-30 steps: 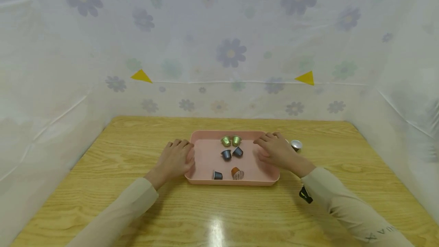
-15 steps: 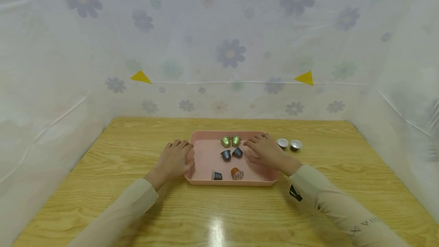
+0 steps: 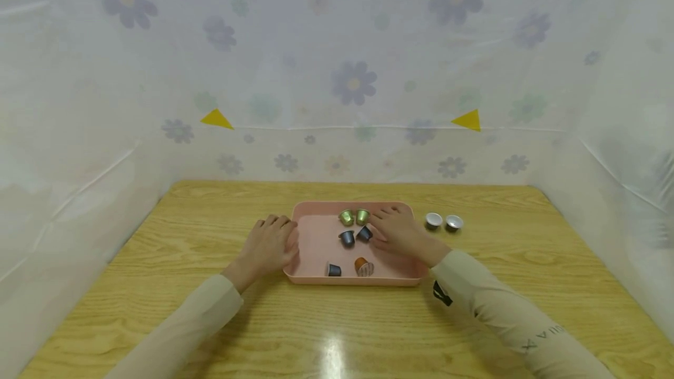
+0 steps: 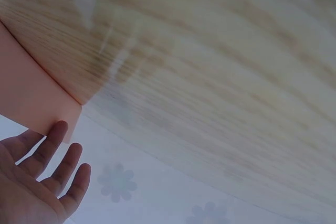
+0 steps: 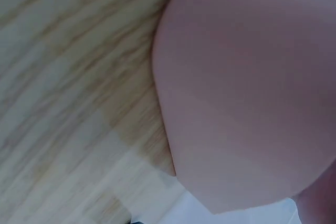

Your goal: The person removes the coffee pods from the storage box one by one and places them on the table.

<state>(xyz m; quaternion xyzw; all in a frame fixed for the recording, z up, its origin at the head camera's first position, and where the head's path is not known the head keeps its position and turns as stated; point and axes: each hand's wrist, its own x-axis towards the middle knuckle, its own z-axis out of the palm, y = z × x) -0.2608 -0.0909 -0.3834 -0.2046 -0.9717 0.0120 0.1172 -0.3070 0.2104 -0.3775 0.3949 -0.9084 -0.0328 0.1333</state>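
My left hand point(image 3: 267, 243) rests at the left rim of a pink tray point(image 3: 316, 207), fingers relaxed. In the left wrist view its fingertips point(image 4: 62, 125) are right at the tray's corner. My right hand point(image 3: 398, 231) reaches over the tray's right side with loosely extended fingers, close beside a green coffee capsule point(image 3: 362, 217) and a dark blue capsule point(image 3: 364, 234). A second green capsule point(image 3: 346, 217) and a second dark blue one point(image 3: 347, 238) lie to their left. Nearer the front lie a grey-blue capsule point(image 3: 334, 269) and an orange capsule point(image 3: 363, 266). The tray's wall point(image 5: 247, 93) fills much of the right wrist view.
Two white-lidded capsules, a left one point(image 3: 433, 220) and a right one point(image 3: 454, 223), stand on the wooden table point(image 3: 253, 326) right of the tray. A flower-patterned sheet point(image 3: 295, 63) encloses the back and sides.
My right hand has moved left over the tray toward the capsules, uncovering the left of the two white-lidded ones. My left hand has stayed in place.
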